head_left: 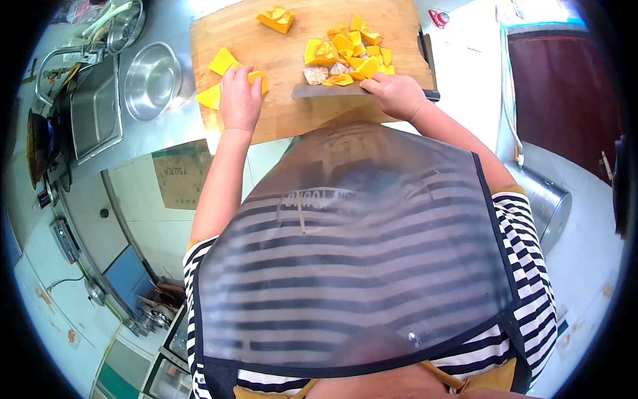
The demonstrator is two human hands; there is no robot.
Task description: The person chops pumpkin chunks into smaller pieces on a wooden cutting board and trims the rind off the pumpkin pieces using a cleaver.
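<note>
Orange-yellow pumpkin pieces lie on a wooden cutting board (279, 50). My left hand (240, 98) is on the left part of the board, its fingers closed over a pumpkin piece (256, 78), with other pieces (222, 60) beside it. My right hand (397, 94) rests near the board's front right, fingers closed at a knife (329, 91) whose dark handle shows to the right of the hand. Just beyond the blade is a pile of cut pumpkin chunks (345, 43), with a few pale brownish chunks (316, 74) among them. A larger pumpkin piece (276, 20) sits near the back.
A metal bowl (153, 81) stands left of the board, beside a sink (95, 110) with a faucet. Behind them is another metal bowl (126, 30) holding green stalks. A large metal pot (537, 199) is low on the right. A cardboard piece (181, 176) is below the counter.
</note>
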